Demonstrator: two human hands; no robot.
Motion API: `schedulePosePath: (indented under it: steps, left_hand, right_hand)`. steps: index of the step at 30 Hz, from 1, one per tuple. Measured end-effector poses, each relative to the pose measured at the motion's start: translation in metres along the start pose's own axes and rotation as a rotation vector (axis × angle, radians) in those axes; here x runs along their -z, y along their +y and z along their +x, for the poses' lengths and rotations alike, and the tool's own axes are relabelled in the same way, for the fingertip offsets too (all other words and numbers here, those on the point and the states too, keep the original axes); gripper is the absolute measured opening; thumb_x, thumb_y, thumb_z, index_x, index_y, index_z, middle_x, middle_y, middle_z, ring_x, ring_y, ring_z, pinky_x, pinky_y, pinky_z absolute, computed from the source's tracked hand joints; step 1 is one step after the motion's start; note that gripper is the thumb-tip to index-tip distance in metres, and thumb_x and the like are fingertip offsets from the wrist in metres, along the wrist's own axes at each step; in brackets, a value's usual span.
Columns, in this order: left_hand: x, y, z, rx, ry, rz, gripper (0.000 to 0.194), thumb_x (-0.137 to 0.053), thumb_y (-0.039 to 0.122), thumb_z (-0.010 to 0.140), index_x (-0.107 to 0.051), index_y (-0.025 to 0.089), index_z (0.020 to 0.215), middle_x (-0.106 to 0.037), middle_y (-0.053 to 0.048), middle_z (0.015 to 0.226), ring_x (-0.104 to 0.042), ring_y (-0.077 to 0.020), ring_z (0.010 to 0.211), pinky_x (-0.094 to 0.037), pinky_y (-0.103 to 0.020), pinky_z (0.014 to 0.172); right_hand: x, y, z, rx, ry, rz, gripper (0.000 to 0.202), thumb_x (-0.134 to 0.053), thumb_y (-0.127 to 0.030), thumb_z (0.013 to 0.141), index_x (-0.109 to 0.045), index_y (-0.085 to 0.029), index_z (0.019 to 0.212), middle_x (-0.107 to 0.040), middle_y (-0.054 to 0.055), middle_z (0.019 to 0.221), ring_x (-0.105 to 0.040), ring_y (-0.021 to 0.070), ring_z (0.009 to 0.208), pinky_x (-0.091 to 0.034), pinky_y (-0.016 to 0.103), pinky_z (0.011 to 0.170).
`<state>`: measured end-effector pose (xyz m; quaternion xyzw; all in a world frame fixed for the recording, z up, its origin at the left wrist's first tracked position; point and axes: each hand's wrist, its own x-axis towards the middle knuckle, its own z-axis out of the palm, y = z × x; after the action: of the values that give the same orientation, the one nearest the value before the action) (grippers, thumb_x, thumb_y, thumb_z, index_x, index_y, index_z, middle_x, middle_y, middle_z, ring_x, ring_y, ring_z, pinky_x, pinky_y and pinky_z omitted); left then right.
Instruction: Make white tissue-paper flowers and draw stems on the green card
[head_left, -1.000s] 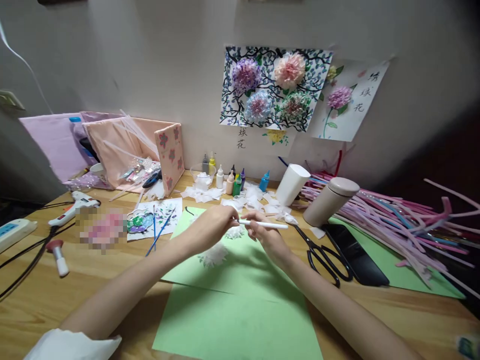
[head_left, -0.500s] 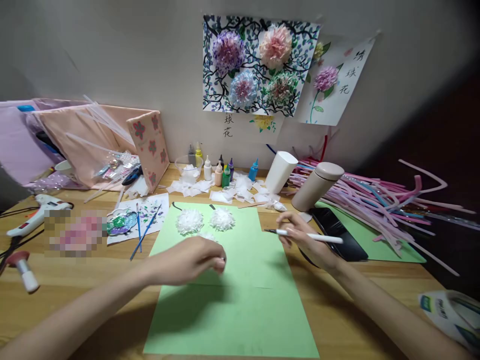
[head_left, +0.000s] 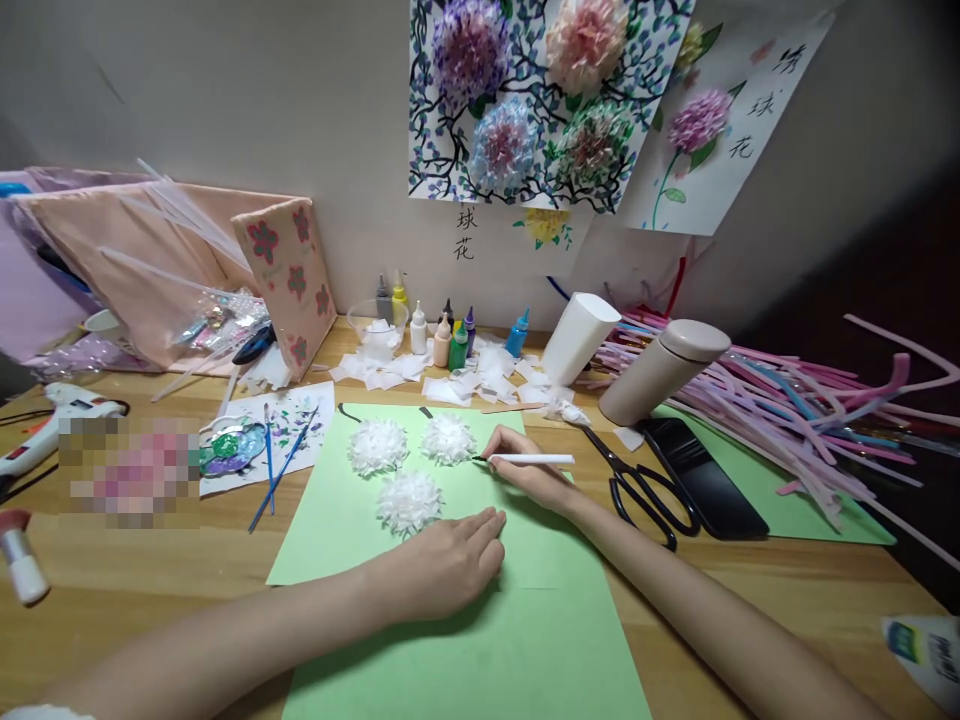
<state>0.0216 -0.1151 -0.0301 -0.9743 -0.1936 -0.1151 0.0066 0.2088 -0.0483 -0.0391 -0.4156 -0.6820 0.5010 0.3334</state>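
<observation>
Three white paper flowers lie on the green paper: an upper left flower, an upper right flower and a lower flower. Short black strokes show above the upper two. My right hand grips a white brush pen, its dark tip at the paper just right of the upper right flower. Palm down, my left hand rests on the green paper below the lower flower, fingers stretched out and holding nothing visible.
Black scissors, a phone and a tilted bottle are to the right, before a heap of pink fuzzy stems. Paint bottles and paper scraps sit behind. Leftward are two blue brushes and a glue gun.
My right hand has moved left with the brush pen, bringing its tip beside the upper right flower. My left hand has shifted right and down, uncovering the lower flower. The camera view has tilted lower.
</observation>
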Motion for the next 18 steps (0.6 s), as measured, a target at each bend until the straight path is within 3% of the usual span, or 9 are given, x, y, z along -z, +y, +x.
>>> schedulePosePath:
  steps: [18]
  left_hand:
    - [-0.0008,-0.0022,0.003,0.016,0.107,-0.018,0.021,-0.036,0.017,0.089,-0.054,0.008,0.083,-0.061,-0.017,0.111,-0.059,-0.0225,0.103,-0.054,-0.03,0.077]
  right_hand:
    - [-0.0051,-0.0078,-0.0011,-0.033,0.027,-0.15,0.003,-0.05,-0.017,0.076,-0.049,-0.019,0.079,-0.05,-0.003,0.069,-0.045,0.0115,0.06,-0.033,0.022,0.053]
